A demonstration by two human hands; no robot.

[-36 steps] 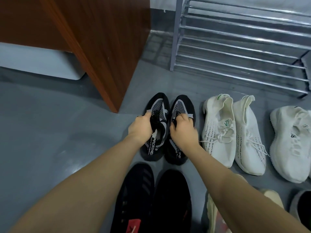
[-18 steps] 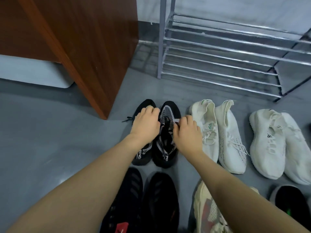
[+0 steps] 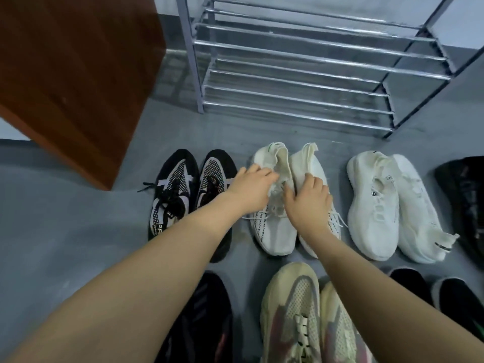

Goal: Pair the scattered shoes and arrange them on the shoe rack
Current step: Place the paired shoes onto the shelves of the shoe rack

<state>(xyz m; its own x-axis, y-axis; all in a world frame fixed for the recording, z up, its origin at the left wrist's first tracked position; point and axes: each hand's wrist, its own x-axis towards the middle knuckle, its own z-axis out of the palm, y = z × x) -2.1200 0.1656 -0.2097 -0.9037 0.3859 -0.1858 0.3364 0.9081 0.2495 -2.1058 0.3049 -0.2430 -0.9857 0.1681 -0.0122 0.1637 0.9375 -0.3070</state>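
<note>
You are reaching both hands down onto the pair of cream-white knit sneakers (image 3: 285, 205) standing side by side on the grey floor (image 3: 65, 231), in front of the metal shoe rack (image 3: 301, 74). Your left hand (image 3: 251, 189) is lying over the left shoe of that pair near its laces, fingers bent over the opening; whether they are actually gripping the fabric, you cannot tell from this view. Your right hand (image 3: 309, 203) is resting on the right shoe of the pair, fingers spread and fairly straight, thumb pointing toward the gap between the two shoes.

Just to the left of that pair, the black-and-white mesh sneakers (image 3: 188, 195) are sitting together, toes toward you, with a loose black lace trailing off to the left. To the right, another white pair (image 3: 392, 205) is lying side by side with the two shoes pointing in opposite directions. At the far right edge a black shoe (image 3: 463, 200) is partly cut off.

Nearer to you, a beige pair with grey and pink panels (image 3: 309, 315) is sitting between your forearms, dark shoes (image 3: 207, 323) are showing under your left arm, and a black pair (image 3: 432, 294) is lying at the lower right. The rack's shelves are holding no shoes. A brown wooden cabinet (image 3: 78, 74) is standing to the left of the rack.
</note>
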